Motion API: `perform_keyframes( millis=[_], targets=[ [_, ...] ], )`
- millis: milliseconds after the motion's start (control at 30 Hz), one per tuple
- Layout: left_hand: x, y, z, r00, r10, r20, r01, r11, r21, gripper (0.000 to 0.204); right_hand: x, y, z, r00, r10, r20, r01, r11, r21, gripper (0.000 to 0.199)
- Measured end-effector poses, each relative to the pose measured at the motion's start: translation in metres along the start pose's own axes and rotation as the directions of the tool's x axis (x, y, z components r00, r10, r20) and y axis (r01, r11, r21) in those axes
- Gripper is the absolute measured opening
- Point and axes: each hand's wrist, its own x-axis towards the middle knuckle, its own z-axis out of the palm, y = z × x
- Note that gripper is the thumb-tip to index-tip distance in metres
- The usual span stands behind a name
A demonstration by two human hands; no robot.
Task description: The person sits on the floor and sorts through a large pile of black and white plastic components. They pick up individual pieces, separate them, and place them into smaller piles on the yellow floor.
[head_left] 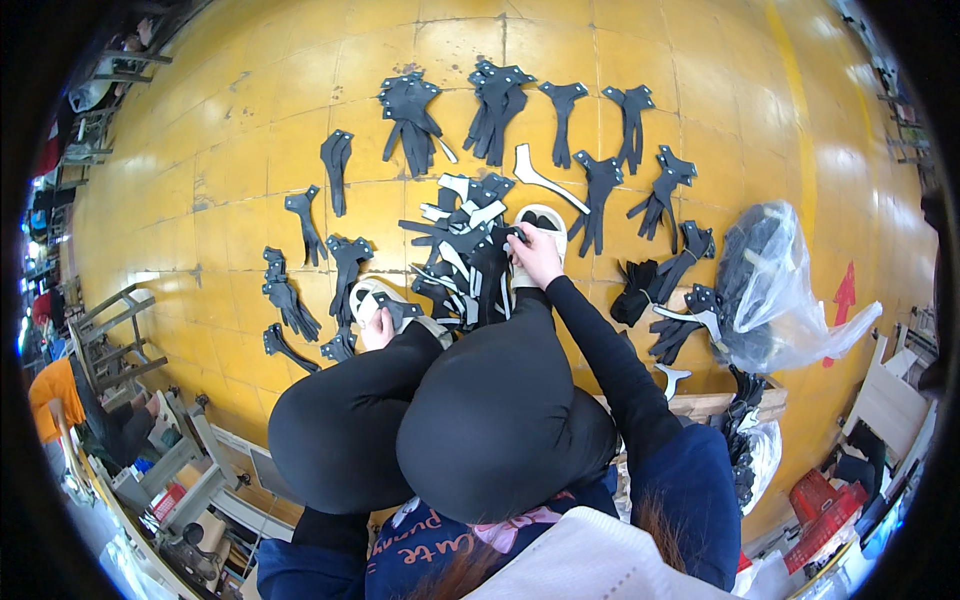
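A loose heap of black and white Y-shaped strap pieces [462, 205] lies on the floor between my feet. My right hand [538, 256] is closed at the heap's right side, in front of my right shoe [551, 222], its fingertips pinching the end of a black strap piece. By my left shoe [366, 292] my left hand [378, 329] is partly hidden behind my knee. Its fingers are closed on another black strap piece [402, 309], whose wide end with small metal dots shows.
Sorted bunches of black straps [408, 110] lie in an arc around the heap. A clear plastic bag [770, 290] of dark pieces stands at right, above a wooden crate [690, 403]. A metal frame stool [118, 335] stands at left, near a person in orange [58, 395].
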Motion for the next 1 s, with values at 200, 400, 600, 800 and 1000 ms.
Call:
perform_keyframes(
  millis=[200,400,600,800,1000],
  targets=[
    [-0.010,-0.009,-0.002,0.992,0.039,-0.124,-0.043,0.999,-0.031,0.038,0.004,-0.001,0.011,1.000,-0.011,0.021,0.011,0.999,-0.031,0.017],
    [-0.003,-0.002,0.005,0.983,0.090,-0.161,-0.100,0.993,-0.057,0.038,0.003,0.001,0.005,1.000,-0.005,0.002,0.005,1.000,-0.026,0.017],
    [-0.003,-0.006,0.001,0.978,0.088,-0.188,-0.096,0.995,-0.034,0.038,0.003,-0.005,0.009,1.000,-0.015,0.010,0.015,0.999,-0.033,0.016],
    [-0.002,-0.002,0.002,0.990,0.062,-0.127,-0.065,0.998,-0.024,0.040,0.005,0.002,0.007,1.000,-0.029,0.006,0.029,0.998,-0.061,0.010],
    [0.002,-0.005,-0.002,0.995,0.029,-0.094,-0.030,0.999,-0.009,0.042,0.007,0.006,0.009,1.000,-0.017,0.003,0.017,1.000,0.017,0.011]
  ],
)
